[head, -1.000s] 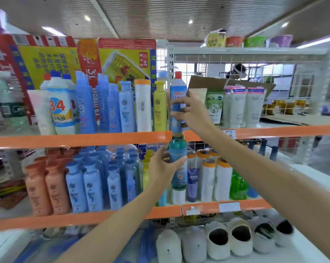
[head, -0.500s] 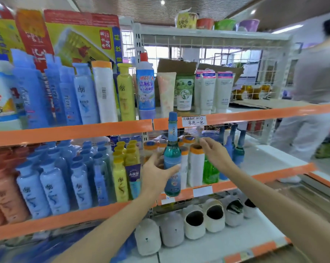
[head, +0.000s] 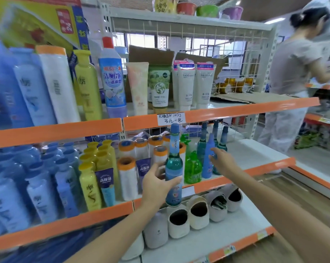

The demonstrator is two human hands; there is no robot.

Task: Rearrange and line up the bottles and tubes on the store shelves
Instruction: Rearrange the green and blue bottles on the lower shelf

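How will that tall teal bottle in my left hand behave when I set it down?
The teal bottle looks tall, narrow-necked and small-based, so probably tippy. It seems liquid-filled, likely heavy for its size. Your left hand grips it mid-body; its glossy surface may be slippery.

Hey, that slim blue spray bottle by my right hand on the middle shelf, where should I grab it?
Probably around the straight lower body of the blue spray bottle, coming from the front right, where your right hand already is. It stands upright at the shelf's front edge, with the green bottle close on its left, and its top narrows, which gives less to hold.
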